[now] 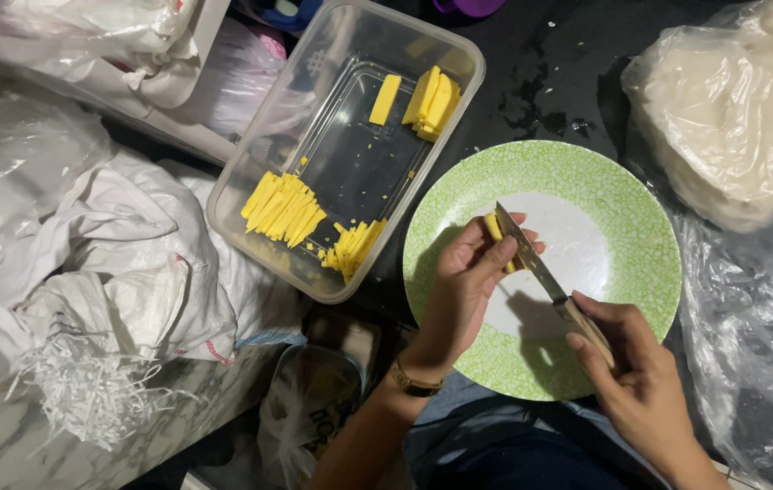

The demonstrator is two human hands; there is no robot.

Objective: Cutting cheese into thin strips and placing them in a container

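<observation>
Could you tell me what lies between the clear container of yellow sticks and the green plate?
In the head view, only a narrow strip of dark countertop separates the clear container from the green plate; nothing stands on that strip.

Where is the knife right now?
In the head view, the knife is right of centre over the green plate: the right hand grips its handle, and the blade cuts a yellow piece held by the left hand.
</observation>
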